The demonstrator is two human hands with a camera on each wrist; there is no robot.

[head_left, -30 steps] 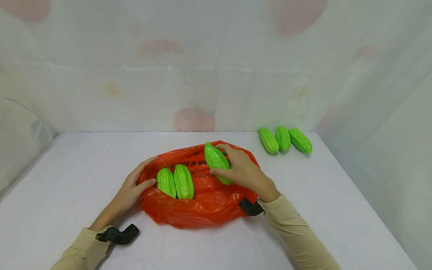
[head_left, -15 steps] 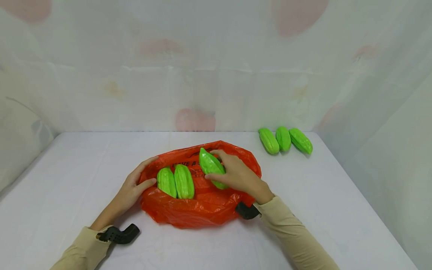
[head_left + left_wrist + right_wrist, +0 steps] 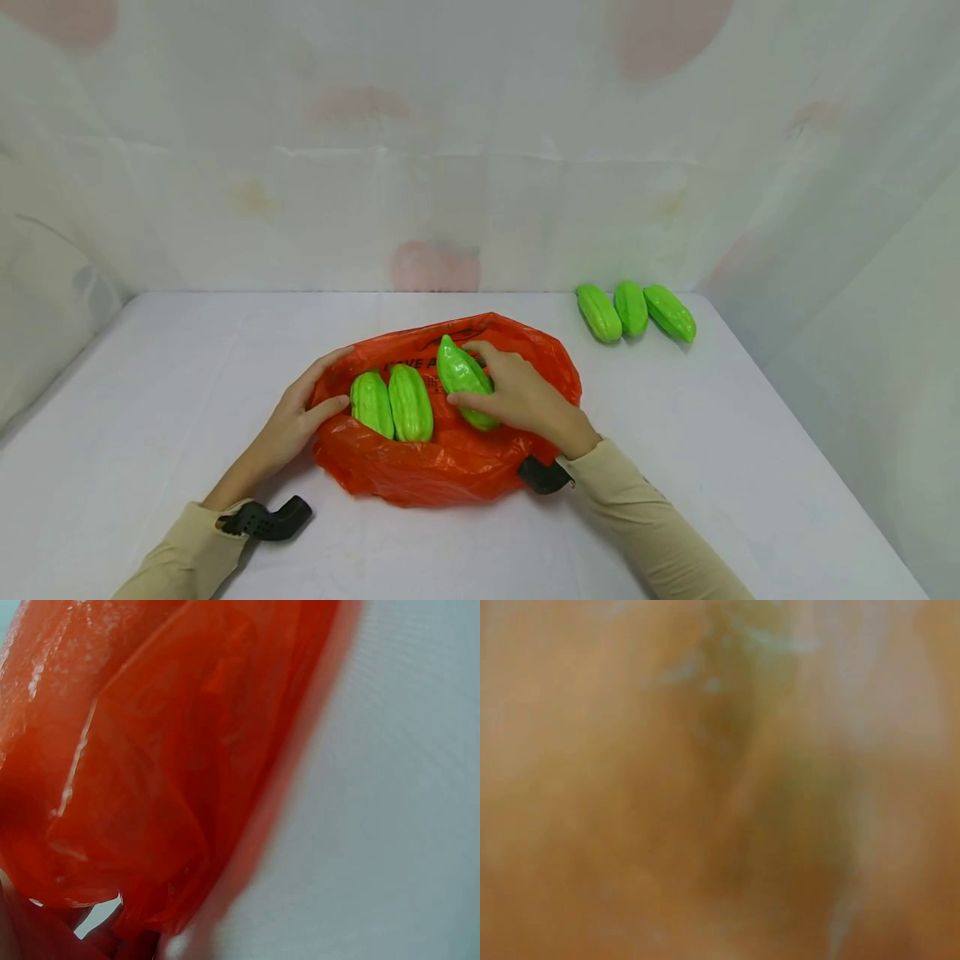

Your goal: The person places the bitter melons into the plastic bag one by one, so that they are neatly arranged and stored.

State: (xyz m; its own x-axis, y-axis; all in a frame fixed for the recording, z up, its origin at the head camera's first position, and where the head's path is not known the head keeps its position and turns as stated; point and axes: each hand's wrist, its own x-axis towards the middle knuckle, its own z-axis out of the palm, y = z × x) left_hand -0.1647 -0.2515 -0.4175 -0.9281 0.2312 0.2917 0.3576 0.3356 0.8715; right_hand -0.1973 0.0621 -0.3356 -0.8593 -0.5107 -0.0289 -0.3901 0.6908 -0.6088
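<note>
A red plastic bag (image 3: 442, 479) lies with its mouth spread on the white table, and two green ridged fruits (image 3: 371, 405) (image 3: 410, 404) rest side by side in its left half. The left hand (image 3: 288, 425) holds the bag's left edge, thumb at the rim; red film (image 3: 150, 765) fills much of the left wrist view. Over the bag's right half, the right hand (image 3: 525, 396) grips a third green fruit (image 3: 460, 371) between thumb and fingers, its pointed end up and tilted left. The right wrist view is too blurred to read.
Three more green fruits (image 3: 598, 314) (image 3: 631, 309) (image 3: 670, 313) lie together at the table's back right. A pale patterned curtain (image 3: 480, 167) hangs behind the table. Black wrist devices (image 3: 266, 521) (image 3: 543, 475) sit by both sleeves.
The right hand has moved left and slightly down with the green fruit, bringing it lower over the bag and nearer the two inside. The left hand has stayed put.
</note>
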